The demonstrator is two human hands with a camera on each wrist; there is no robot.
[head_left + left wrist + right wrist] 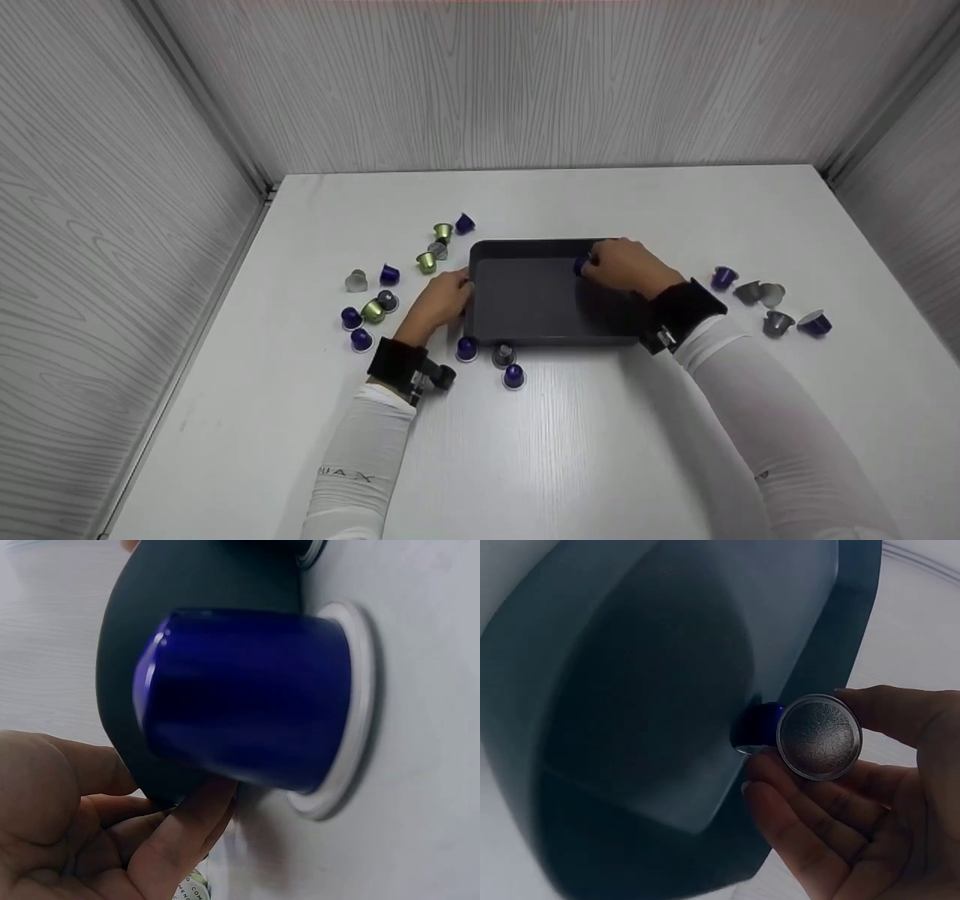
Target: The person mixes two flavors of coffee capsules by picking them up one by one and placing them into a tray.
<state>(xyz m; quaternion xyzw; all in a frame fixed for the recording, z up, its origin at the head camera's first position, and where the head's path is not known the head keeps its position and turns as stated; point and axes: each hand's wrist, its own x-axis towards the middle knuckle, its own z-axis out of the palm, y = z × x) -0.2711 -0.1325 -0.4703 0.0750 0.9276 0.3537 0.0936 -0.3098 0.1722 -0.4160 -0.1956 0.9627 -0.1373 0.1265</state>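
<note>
A dark grey rectangular tray (551,300) lies on the white table, and my left hand (442,298) grips its left rim, thumb on one side and fingers on the other. Over the tray's far right part is my right hand (626,266). In the right wrist view it pinches a coffee capsule (820,738), foil lid towards the camera. Just behind that one, at the fingertips, shows a dark blue capsule (757,727); whether it is held too, I cannot tell. A blue capsule (247,697) stands close to the left wrist camera, beside the tray.
Left of the tray lie several purple, green and grey capsules (373,310), with more (426,262) further back. A few capsules (514,376) stand at its near edge. Several others (778,323) lie to the right. Wood-patterned panels (480,90) rise behind and at both sides.
</note>
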